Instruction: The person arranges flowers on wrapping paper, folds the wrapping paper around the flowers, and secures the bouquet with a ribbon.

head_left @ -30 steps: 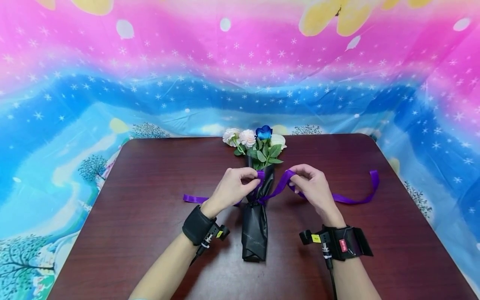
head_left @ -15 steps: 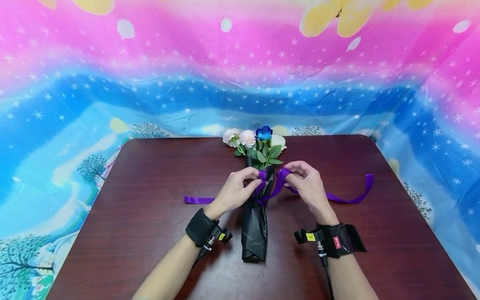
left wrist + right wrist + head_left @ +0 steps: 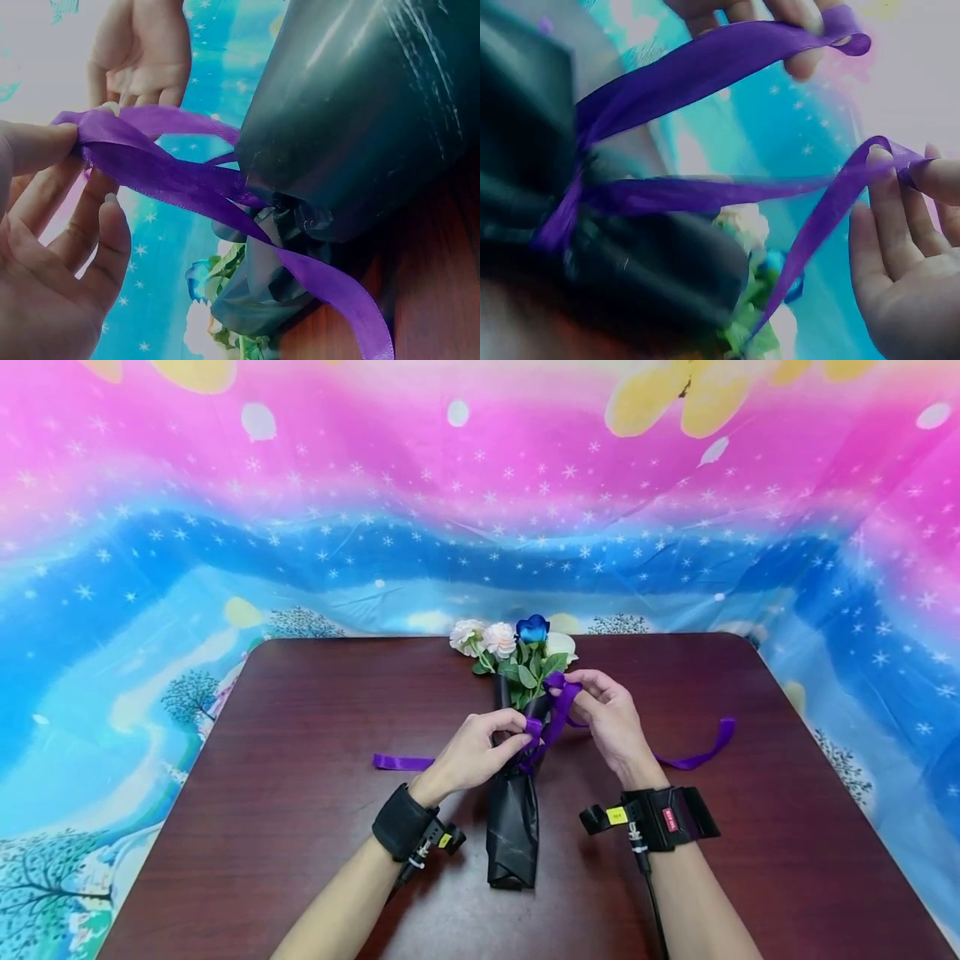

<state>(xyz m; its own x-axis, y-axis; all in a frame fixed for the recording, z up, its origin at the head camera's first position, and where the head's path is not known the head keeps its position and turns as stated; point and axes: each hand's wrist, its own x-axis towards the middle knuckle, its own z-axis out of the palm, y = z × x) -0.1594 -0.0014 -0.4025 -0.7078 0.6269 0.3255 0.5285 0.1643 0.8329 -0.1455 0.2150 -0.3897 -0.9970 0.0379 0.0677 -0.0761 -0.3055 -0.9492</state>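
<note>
A bouquet wrapped in black paper (image 3: 512, 831) lies on the table, with pale pink, white and blue flowers (image 3: 533, 629) at its far end. Purple ribbon (image 3: 558, 714) is tied round the middle of the wrap, its two ends rising from there. My left hand (image 3: 480, 752) pinches one looped length between thumb and fingers, just over the wrap. Farther up and to the right, my right hand (image 3: 611, 718) pinches a loop in the other length near the leaves. In the right wrist view both ribbon lengths (image 3: 705, 71) run from the knot to the two hands.
The dark red-brown table (image 3: 315, 693) spreads out around the bouquet. One ribbon tail lies to the left, another curls to the right. A patterned cloth backdrop (image 3: 480, 552) stands behind the table. Each wrist wears a black strap (image 3: 405, 822) with a small camera.
My right hand has moved left and up toward the flowers with its ribbon loop, drawing the right tail inward. My left hand has shifted slightly right and down, still pinching its loop.
</note>
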